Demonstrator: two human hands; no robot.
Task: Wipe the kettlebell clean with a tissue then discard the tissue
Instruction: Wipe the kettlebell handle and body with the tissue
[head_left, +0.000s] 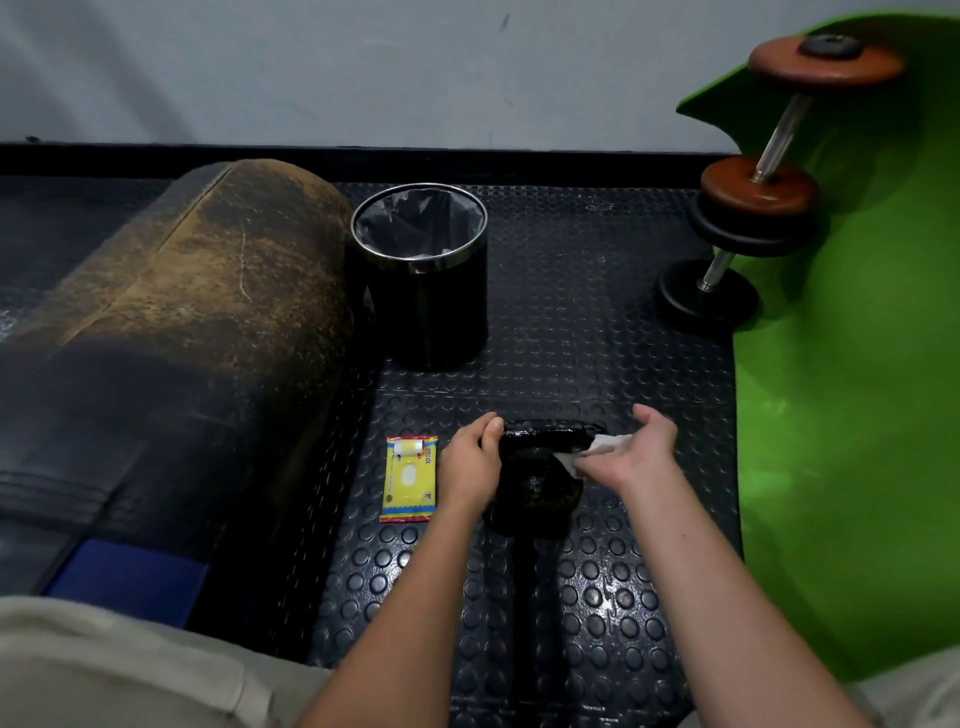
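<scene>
the kettlebell stands on the studded mat. left hand curls round its handle; right hand pinches the tissue against it. if the steadying grip loosens, hard wiping could tip it.

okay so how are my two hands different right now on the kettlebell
The left hand grips the left end of the kettlebell handle bare, while the right hand holds a white tissue against the handle's right end. The left hand's fingers curl round the handle; the right hand's thumb sticks up, clear of it. Both hands are at the handle, one at each end.
</scene>
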